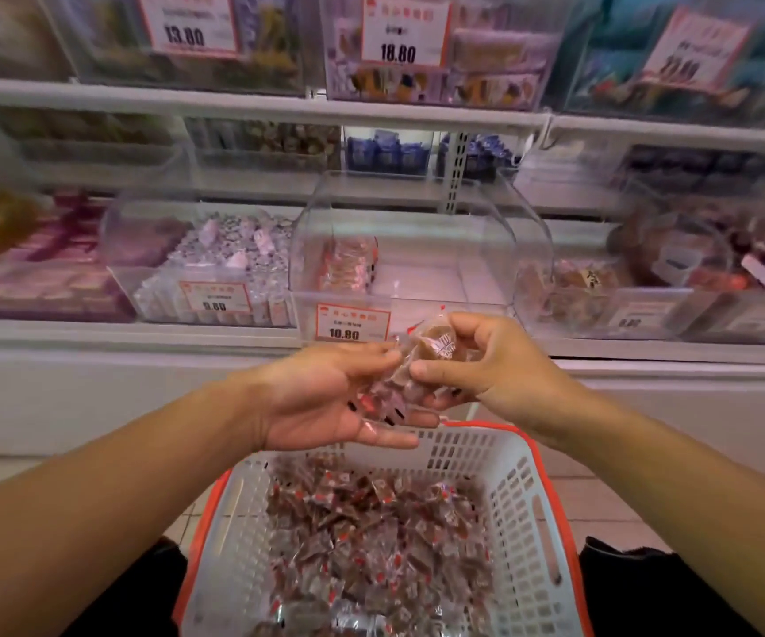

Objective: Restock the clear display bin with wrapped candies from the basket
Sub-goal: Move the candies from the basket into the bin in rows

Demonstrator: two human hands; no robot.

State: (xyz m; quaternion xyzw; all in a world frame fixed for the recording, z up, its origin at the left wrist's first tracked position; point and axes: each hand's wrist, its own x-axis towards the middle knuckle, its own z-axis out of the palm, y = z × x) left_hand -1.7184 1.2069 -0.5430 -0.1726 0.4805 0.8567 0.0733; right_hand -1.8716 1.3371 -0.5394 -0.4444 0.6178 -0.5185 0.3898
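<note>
A white basket with an orange rim (525, 517) sits low in front of me, holding many brown wrapped candies (371, 535). Above it, my left hand (325, 397) lies palm up and cradles a small pile of wrapped candies (387, 397). My right hand (486, 365) pinches one brown wrapped candy (438, 344) at the top of that pile. Straight ahead on the shelf stands the clear display bin (417, 250) with a 10.80 price tag (352, 323). A short stack of candies (348, 264) leans at its left side; most of its floor is bare.
Neighbouring clear bins flank it: one with pale wrapped sweets and a 9.60 tag (215, 273) on the left, one with brown snacks (578, 287) on the right. A white shelf edge (141, 337) runs across in front. More bins fill the upper shelf (394, 52).
</note>
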